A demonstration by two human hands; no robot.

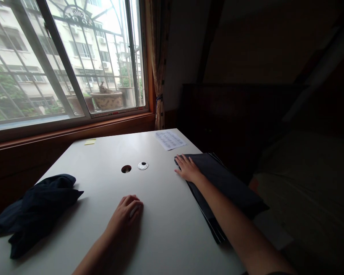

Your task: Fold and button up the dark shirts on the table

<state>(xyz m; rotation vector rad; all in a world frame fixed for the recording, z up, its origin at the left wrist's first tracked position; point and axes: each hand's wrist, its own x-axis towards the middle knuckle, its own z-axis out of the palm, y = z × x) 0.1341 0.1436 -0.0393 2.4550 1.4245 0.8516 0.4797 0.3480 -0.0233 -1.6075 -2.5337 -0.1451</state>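
My right hand [187, 168] lies flat, fingers spread, on the far left corner of a folded dark garment [229, 179]. Several layers with thin pale edges show along its side, and my forearm crosses over it. Above the white tabletop [103, 191], near the middle, my left hand [127, 210] is loosely closed with its fingers curled. A pale patch shows between its thumb and fingers; whether that is a held thing or the table behind, I cannot tell. To the left, a crumpled dark blue cloth [43, 206] lies in a heap.
A printed paper sheet [171, 139] lies at the far right of the table, a yellow sticky note [90, 141] at the far left. Between them are a round cable hole [126, 169] and its silver cover [143, 165]. A barred window [97, 57] and a curtain [159, 76] stand behind.
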